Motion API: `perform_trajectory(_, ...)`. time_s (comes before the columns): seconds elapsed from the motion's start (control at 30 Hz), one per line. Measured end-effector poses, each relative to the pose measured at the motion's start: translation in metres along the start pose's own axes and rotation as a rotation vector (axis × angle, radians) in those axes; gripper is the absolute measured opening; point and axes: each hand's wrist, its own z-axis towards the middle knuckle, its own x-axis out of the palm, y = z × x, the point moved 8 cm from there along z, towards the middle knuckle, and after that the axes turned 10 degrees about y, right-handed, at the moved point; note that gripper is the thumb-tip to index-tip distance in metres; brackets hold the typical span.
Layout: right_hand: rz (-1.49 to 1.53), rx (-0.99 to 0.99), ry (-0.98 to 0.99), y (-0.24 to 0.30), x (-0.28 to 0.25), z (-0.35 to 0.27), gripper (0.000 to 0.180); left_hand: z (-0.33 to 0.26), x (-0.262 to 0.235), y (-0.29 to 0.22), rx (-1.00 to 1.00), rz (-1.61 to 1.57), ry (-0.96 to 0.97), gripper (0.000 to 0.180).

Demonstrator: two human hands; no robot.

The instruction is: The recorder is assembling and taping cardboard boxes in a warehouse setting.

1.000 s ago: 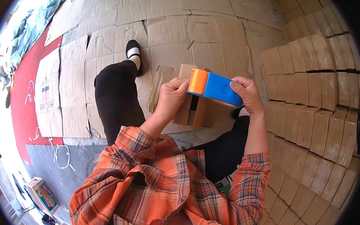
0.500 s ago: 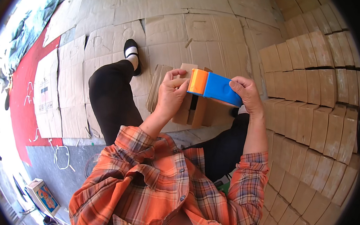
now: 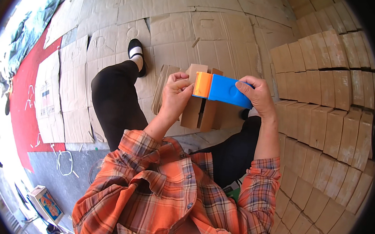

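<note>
A blue and orange tape dispenser (image 3: 228,90) is held over a small cardboard box, its orange end pointing left. My right hand (image 3: 257,95) grips the blue end, thumb on top. At the orange toothed edge is my left hand (image 3: 176,94), with its fingers curled and the thumb tip close to the teeth. Whatever its fingertips pinch is too small to make out. Beneath the dispenser, between my legs, stands the small cardboard box (image 3: 191,114) with flaps raised and a dark gap down its middle. The hands and dispenser hide part of it.
Flat cardboard pieces (image 3: 162,87) lean against the box's left side. Stacked brown cartons (image 3: 316,125) form a wall on my right. Flattened cardboard (image 3: 171,30) covers the floor ahead. To the left lie a red mat (image 3: 23,94) and a loop of white strapping (image 3: 65,164).
The dispenser has shifted slightly left and levelled a little, both hands moving with it. My left fingers stay by its orange edge.
</note>
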Motion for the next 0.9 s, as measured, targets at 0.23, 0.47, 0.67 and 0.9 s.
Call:
perform_trajectory(0.23, -0.039, 0.021, -0.026, 0.005, -0.001, 0.003, 0.034, -0.001, 0.004, 0.019, -0.136, -0.250, -0.054, 0.012)
perform_trajectory(0.47, -0.073, 0.038, -0.028, 0.014, -0.001, 0.001, 0.035, -0.002, 0.000, 0.027, -0.297, -0.427, -0.065, 0.018)
perform_trajectory(0.67, -0.113, 0.026, -0.039, 0.019, -0.004, 0.003, 0.037, -0.003, 0.005, 0.039, -0.366, -0.481, -0.061, 0.023)
perform_trajectory(0.9, -0.195, 0.088, -0.062, 0.022, 0.000, 0.008, 0.040, 0.005, 0.006, 0.054, -0.263, -0.135, -0.085, 0.023)
